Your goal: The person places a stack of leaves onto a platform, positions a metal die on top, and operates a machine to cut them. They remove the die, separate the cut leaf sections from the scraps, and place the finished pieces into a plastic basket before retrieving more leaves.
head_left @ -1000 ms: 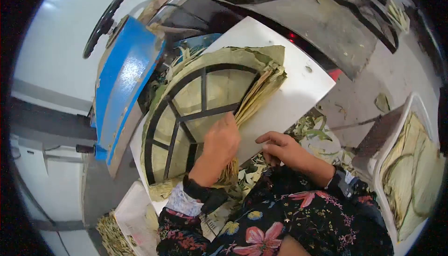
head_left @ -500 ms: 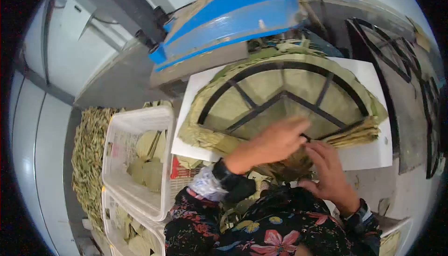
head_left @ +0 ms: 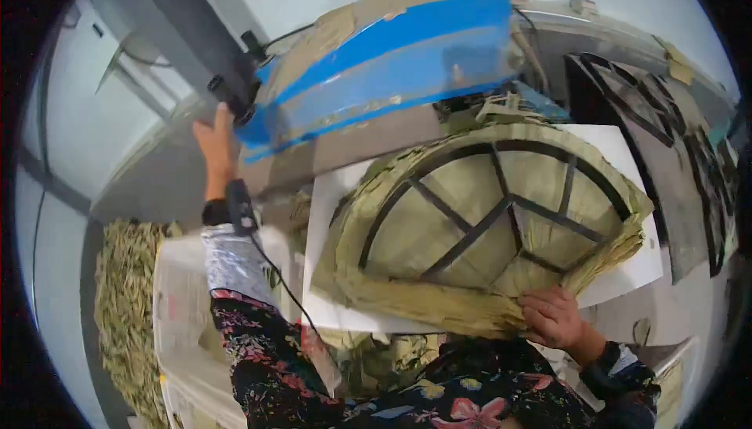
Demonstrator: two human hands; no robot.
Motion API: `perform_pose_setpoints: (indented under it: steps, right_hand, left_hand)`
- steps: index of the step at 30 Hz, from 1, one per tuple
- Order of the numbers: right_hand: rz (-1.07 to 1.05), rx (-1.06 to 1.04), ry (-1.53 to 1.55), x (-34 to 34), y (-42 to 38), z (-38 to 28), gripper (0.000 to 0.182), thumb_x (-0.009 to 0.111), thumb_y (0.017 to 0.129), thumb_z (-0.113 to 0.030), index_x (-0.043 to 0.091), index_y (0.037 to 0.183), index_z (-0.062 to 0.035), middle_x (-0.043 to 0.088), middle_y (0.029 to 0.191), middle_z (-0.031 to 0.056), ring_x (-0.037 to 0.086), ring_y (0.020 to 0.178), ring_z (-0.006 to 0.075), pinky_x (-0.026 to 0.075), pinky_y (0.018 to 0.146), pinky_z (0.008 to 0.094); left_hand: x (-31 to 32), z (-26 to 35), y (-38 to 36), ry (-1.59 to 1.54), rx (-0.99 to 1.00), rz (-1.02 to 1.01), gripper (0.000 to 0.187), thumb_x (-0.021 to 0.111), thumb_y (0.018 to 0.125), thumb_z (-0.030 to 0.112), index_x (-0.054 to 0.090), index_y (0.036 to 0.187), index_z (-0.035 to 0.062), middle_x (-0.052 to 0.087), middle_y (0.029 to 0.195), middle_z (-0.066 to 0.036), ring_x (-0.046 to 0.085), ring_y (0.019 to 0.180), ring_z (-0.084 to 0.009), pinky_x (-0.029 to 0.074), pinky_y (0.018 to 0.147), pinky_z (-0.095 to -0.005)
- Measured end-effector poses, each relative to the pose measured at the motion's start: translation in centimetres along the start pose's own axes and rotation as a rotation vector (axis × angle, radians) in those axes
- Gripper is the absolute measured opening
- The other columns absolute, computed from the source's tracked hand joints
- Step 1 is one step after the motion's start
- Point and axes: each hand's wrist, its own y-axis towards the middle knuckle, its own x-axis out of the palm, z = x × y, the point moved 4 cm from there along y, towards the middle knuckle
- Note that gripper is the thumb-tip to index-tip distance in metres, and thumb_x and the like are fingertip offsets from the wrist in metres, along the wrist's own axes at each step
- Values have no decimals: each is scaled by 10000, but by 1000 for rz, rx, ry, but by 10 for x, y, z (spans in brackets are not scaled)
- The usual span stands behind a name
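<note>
A thick stack of green-yellow leaves (head_left: 407, 294) lies on a white board (head_left: 599, 138). On top of the stack rests a black fan-shaped frame (head_left: 470, 235) with several inner bars. My right hand (head_left: 552, 317) is at the stack's near edge, fingers curled over the leaves just below the frame's lowest part. My left hand (head_left: 215, 147) is raised far to the left, thumb and forefinger apart, its fingertip beside a black knob (head_left: 244, 112) on the end of the blue machine (head_left: 384, 69).
White baskets (head_left: 160, 296) stand at the left, beside a large heap of leaves (head_left: 125, 311). More black frames (head_left: 627, 88) lie on the grey surface at the right. A black cord (head_left: 286, 288) hangs from my left wrist.
My left hand has left the middle of the stack and reached up left to the machine's end. My right hand now grips the stack's front edge. Stack and frame sit lower in view.
</note>
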Motion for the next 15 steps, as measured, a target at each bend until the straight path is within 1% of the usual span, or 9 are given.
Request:
perform_pose_setpoints:
  steps: [2, 3, 5, 6, 7, 8, 9, 11, 15]
  right_hand:
    - [8, 22, -1, -2, -2, -1, 431, 668, 703, -290, 525, 1039, -61, 592, 1119, 120, 587, 1003, 288, 453, 771, 422]
    - [-1, 14, 16, 0, -3, -1, 415, 649, 726, -293, 522, 1048, -63, 594, 1119, 120, 588, 1005, 285, 455, 771, 408]
    - [-7, 31, 12, 2, -5, 1, 400, 630, 749, -296, 518, 1056, -66, 596, 1119, 120, 589, 1006, 282, 457, 772, 395]
    - [-4, 15, 1, 4, -5, 1, 386, 616, 767, -302, 519, 1059, -68, 594, 1126, 118, 586, 1012, 278, 459, 776, 383]
    - [-1, -2, -10, 5, -7, 1, 373, 602, 786, -308, 519, 1062, -71, 592, 1134, 116, 584, 1018, 275, 461, 779, 372]
    - [3, 14, -13, 6, -7, 2, 373, 602, 786, -308, 519, 1062, -71, 592, 1134, 116, 584, 1018, 275, 461, 779, 372]
    - [8, -2, -28, 7, -8, 4, 372, 604, 787, -311, 523, 1062, -74, 591, 1138, 115, 583, 1021, 276, 461, 792, 371]
    - [40, -26, -40, 9, -12, 4, 369, 605, 788, -316, 537, 1053, -69, 582, 1158, 112, 574, 1038, 265, 458, 810, 366]
    - [80, -75, -68, 6, -7, 2, 372, 599, 793, -319, 541, 1053, -60, 569, 1180, 118, 568, 1050, 261, 456, 808, 364]
  left_hand:
    - [15, -31, 38, -113, -114, 70, 411, 603, 840, 341, 495, 975, -32, 536, 950, -95, 510, 847, -186, 425, 732, -327]
    - [28, -27, 44, -149, -110, 48, 411, 603, 840, 341, 495, 975, -32, 536, 950, -95, 510, 847, -186, 425, 732, -327]
    - [42, -27, 45, -135, -230, -72, 355, 595, 843, 320, 494, 912, -13, 533, 872, -66, 494, 739, -155, 413, 651, -317]
    - [42, -38, 48, -154, -227, -89, 355, 595, 843, 320, 494, 912, -13, 533, 872, -66, 494, 739, -155, 413, 651, -317]
    - [41, -51, 53, -134, -135, -93, 327, 593, 844, 307, 508, 907, -2, 533, 834, -46, 494, 711, -145, 415, 640, -306]
    - [43, -48, 54, -103, -44, -96, 298, 590, 844, 294, 521, 902, 9, 533, 797, -27, 493, 683, -135, 417, 630, -295]
    - [46, -50, 53, -106, -42, -107, 298, 590, 844, 294, 521, 902, 9, 533, 797, -27, 493, 683, -135, 417, 630, -295]
    - [39, -53, 52, 28, -116, 65, 228, 573, 857, 255, 521, 885, 34, 513, 773, -13, 486, 662, -116, 415, 602, -280]
    - [33, -33, 40, 25, -33, -40, 208, 549, 872, 245, 512, 884, 41, 494, 765, -10, 485, 662, -120, 419, 593, -284]
